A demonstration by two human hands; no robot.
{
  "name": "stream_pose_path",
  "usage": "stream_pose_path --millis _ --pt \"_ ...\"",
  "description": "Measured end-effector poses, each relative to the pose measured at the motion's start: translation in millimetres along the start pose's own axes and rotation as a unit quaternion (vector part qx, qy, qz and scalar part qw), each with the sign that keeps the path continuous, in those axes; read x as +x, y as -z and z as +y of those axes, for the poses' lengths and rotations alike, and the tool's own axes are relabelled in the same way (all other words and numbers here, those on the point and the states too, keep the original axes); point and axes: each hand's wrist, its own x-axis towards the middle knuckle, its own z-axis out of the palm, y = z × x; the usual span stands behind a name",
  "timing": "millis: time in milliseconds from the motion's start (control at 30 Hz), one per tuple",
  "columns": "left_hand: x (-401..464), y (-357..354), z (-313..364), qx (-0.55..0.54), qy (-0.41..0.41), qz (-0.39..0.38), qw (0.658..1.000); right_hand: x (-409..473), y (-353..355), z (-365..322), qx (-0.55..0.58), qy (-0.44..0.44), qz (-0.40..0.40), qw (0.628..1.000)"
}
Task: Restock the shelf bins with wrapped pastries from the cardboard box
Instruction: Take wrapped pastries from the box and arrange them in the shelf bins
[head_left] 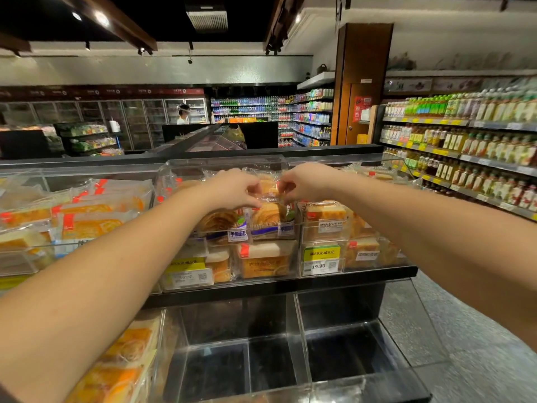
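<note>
At the centre of the frame a wrapped pastry [268, 189] stands upright in the middle clear bin [226, 164] of the upper shelf, its long axis roughly vertical and its crinkled transparent film glinting; the lower half is hidden behind the packs in front. The left hand [232, 189] and right hand [305, 183] meet over it, fingers curled down and pinching the wrapper's top edge from either side, though the fingertips themselves are hard to make out. Just below, two flaky swirl pastries [220, 222] lean against the bin's front wall. Below them sit square toast loaves [264, 261] behind a yellow price tag [321, 254]. Acrylic bins [302, 330] fill the lower centre of the frame.
</note>
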Motion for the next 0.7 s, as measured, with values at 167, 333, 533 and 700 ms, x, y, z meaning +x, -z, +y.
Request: stream_pose_path --millis 167,333,533,700 --pt "3 -13 -5 0.099 0.030 0.046 0.994 9 -3 0 -0.101 0.036 0.013 0.994" --pt "2 -18 -9 0.081 0.002 0.045 0.996 6 -9 3 -0.064 0.017 -0.003 0.998" --pt "-2 -15 -8 0.057 0.037 0.035 0.997 -3 -13 5 -0.054 0.019 -0.006 0.998" --pt "-2 -10 -8 0.019 0.053 0.006 0.998 3 -8 -4 -0.148 0.010 -0.032 0.988"
